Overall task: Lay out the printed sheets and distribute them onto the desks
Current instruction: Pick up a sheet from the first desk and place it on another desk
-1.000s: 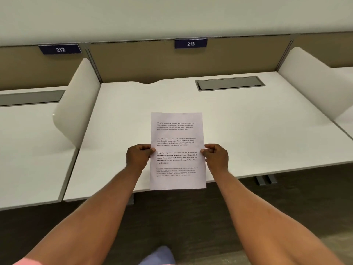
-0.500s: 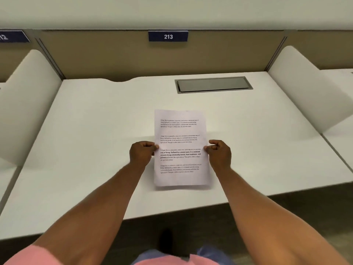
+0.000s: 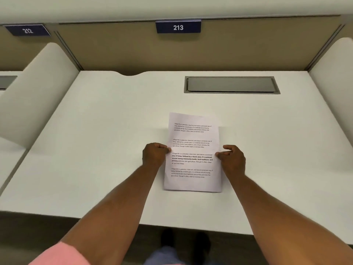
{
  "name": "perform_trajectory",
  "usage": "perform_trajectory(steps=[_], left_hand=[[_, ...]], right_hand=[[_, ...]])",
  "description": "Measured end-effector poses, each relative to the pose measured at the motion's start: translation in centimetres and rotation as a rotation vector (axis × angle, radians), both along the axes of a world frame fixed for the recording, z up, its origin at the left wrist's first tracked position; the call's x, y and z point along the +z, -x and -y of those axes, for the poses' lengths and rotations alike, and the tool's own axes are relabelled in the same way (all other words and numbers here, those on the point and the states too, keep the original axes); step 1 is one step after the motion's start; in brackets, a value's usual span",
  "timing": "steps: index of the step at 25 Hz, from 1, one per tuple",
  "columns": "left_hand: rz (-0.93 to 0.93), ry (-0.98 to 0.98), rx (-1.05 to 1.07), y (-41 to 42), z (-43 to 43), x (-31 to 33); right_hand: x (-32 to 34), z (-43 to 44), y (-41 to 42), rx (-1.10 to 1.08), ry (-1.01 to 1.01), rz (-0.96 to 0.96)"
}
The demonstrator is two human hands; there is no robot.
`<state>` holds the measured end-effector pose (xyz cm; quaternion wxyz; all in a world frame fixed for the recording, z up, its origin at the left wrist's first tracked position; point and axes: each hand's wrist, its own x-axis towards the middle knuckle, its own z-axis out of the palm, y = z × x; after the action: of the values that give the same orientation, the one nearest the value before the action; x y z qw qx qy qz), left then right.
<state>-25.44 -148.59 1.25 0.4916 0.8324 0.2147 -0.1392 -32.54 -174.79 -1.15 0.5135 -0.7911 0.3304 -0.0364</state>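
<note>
Two hands on one printed sheet (image 3: 193,153), which lies flat near centre of the white desk (image 3: 95,140) under plate 213 (image 3: 178,27). Left hand (image 3: 153,155) at the sheet's 9 o'clock edge, fingers curled into a loose fist, thumb tip pinching the margin. Right hand (image 3: 232,159) at 3 o'clock, fingers half curled, fingertips (image 3: 219,154) touching the edge. Grey cable hatch (image 3: 231,85) at 1 o'clock, well apart.

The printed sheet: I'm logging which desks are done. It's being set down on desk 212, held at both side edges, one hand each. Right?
Not quite. The head view shows the printed sheet over the desk labelled 213, not 212. The left hand and right hand do hold its side edges.
</note>
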Motion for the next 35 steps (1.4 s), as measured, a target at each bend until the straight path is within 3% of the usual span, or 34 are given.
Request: perform_trajectory(steps=[10, 25, 29, 35], left_hand=[[-0.09, -0.207, 0.015, 1.2, 3.6, -1.6], [-0.019, -0.372, -0.004, 2.0, 3.4, -2.7], [0.169, -0.558, -0.178, 3.1, 2.8, -2.6], [0.337, -0.765, -0.518, 5.2, 1.7, -1.6]], right_hand=[[-1.8, 2.5, 0.6, 0.143, 0.161, -0.109], [-2.5, 2.7, 1.4, 0.203, 0.239, -0.115], [-2.5, 2.1, 2.5, 0.325, 0.51, 0.006], [-1.0, 0.8, 3.2, 0.57, 0.698, 0.031]])
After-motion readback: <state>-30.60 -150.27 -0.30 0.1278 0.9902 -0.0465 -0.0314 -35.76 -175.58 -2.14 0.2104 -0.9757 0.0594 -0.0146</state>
